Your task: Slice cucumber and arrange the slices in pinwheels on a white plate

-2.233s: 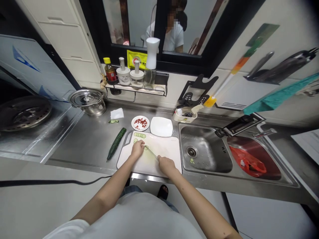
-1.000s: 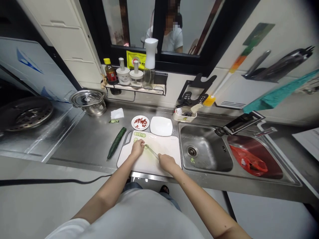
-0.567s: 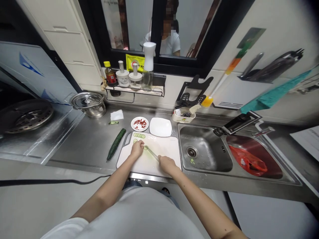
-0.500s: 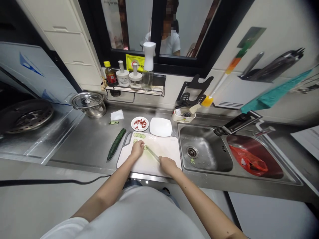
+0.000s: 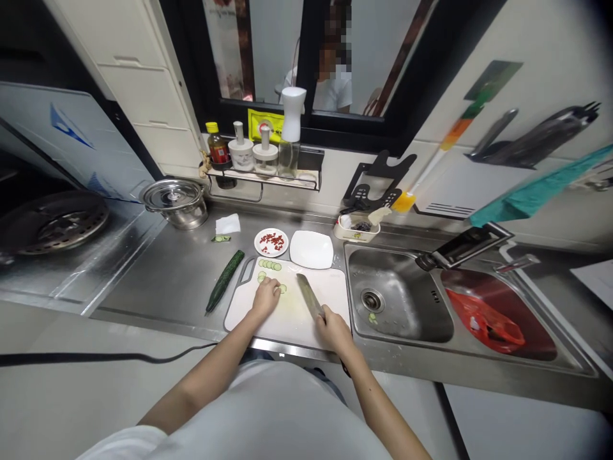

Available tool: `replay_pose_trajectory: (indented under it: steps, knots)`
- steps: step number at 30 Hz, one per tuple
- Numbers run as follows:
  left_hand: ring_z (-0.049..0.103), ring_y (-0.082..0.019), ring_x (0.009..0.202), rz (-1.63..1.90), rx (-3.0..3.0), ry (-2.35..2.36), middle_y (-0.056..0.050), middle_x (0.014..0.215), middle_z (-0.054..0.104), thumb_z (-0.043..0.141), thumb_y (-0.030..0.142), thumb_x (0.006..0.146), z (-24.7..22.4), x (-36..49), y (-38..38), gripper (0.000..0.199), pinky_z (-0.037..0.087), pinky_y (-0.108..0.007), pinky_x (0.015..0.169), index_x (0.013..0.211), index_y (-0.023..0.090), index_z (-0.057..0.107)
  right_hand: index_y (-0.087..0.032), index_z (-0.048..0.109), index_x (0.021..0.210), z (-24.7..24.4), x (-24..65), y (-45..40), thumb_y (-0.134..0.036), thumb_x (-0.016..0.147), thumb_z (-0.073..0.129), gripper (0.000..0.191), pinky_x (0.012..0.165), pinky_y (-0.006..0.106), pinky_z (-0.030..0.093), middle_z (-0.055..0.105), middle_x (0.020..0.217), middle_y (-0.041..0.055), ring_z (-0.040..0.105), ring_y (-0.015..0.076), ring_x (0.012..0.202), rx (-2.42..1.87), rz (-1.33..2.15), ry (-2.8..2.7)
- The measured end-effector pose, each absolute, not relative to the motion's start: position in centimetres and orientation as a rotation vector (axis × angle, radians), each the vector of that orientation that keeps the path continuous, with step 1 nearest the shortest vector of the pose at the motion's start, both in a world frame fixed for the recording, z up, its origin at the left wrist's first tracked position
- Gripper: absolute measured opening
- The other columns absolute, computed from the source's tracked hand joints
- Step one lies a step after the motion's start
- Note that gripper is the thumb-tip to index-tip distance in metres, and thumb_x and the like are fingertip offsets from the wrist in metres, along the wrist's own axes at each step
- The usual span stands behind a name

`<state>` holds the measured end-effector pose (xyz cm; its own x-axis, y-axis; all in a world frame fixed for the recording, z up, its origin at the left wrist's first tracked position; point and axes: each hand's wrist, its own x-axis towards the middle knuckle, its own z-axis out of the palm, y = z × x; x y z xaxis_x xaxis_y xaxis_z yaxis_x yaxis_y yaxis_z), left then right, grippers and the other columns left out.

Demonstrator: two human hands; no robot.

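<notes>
With the right hand point(image 5: 334, 329), hold a knife point(image 5: 311, 297) by the handle, fingers wrapped firmly around it. Have the blade angled forward and to the left above the cutting board point(image 5: 297, 327), flat face showing. Cannot tell from this view about any contact between blade and board. With the left hand point(image 5: 267, 296), curl the fingers down low at the left part of the board, fingertips right beside a thin cucumber slice point(image 5: 283, 289). Cannot tell whether holding anything beneath those bent fingers.

See a neat row of overlapping slices point(image 5: 269, 264) close to the far left corner of the board, pale green with darker edges, and a few loose slices point(image 5: 261, 276) between that row and the left hand.

Have a whole cucumber point(image 5: 225, 281), dark green, lying at a slant on the steel counter point(image 5: 158, 281), left of the board. Note, just beyond the board, a round white plate point(image 5: 257, 246) bearing chopped red pieces point(image 5: 272, 243), next to a squarish white plate point(image 5: 311, 249).

Find a sheet of white paper point(image 5: 228, 223) farther left, beside some green scraps point(image 5: 221, 238), and a lidded metal pot point(image 5: 188, 217) past those. On the right, see a sink point(image 5: 407, 306) with some green bits point(image 5: 372, 318) near its drain point(image 5: 372, 300).
</notes>
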<state>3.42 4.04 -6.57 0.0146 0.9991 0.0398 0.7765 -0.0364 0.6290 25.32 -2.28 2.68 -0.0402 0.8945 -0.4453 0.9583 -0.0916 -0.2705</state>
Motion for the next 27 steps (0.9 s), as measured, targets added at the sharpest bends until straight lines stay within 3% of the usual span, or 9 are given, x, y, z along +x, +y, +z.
replay_pose_trajectory:
  steps: [8, 13, 27]
  knots:
    - [0.058, -0.015, 0.075, 0.712, 1.623, 1.858, -0.003, 0.076, 0.064, 0.059, 0.018, 0.078, -5.7, 3.7, 4.6, 0.004, 0.042, -0.025, 0.070, 0.076, 0.017, 0.063, -0.019, 0.055, 0.105, 1.6, 25.6, -1.6, -0.026, 0.097, 0.035, 0.023, 0.060, 0.025, 0.024, 0.069, 0.095, 0.0067, 0.060, 0.0155, 0.083, 2.145, -0.792, 2.001]
    - [0.059, -0.014, 0.068, 0.804, 1.413, 1.902, 0.000, 0.070, 0.065, 0.064, 0.026, 0.076, -4.9, 2.0, 4.3, 0.009, 0.041, -0.023, 0.064, 0.073, 0.018, 0.063, -0.020, 0.055, 0.106, 1.5, 25.6, -1.4, -0.026, 0.098, 0.033, 0.024, 0.061, 0.025, 0.026, 0.069, 0.096, 0.0069, 0.062, 0.0159, 0.084, 2.124, -0.738, 1.992]
    - [0.060, -0.015, 0.069, 0.652, 1.472, 2.122, -0.001, 0.072, 0.066, 0.057, 0.020, 0.077, -6.3, -2.3, 5.4, 0.008, 0.038, -0.024, 0.063, 0.078, 0.020, 0.065, -0.019, 0.054, 0.111, 1.2, 25.1, -1.5, -0.028, 0.099, 0.030, 0.028, 0.065, 0.025, 0.033, 0.070, 0.099, 0.0087, 0.064, 0.0176, 0.090, 2.115, -0.752, 1.987]
